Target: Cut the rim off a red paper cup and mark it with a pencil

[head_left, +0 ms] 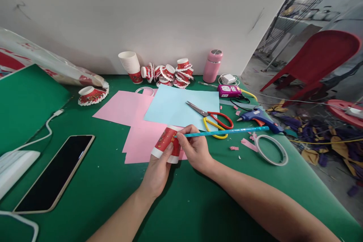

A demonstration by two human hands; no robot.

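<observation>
A red patterned paper cup (163,140) with white ends is held in my left hand (158,174), the thumb lying across its side. My right hand (195,150) pinches a long, shiny blue stick (227,132) near its left end, and that end touches the cup. Beyond my hands, scissors (210,115) with red and yellow handles lie on a light blue sheet (172,102). Pink paper sheets (138,141) spread under and left of the blue one. My right fingertips partly hide the tip of the stick.
On the green table (113,204) lie a phone (56,174), a tape roll (270,150), a blue glue gun (262,116) and pink scraps. Stacked cups (129,62), several cut cups (167,73) and a pink bottle (212,66) stand by the wall.
</observation>
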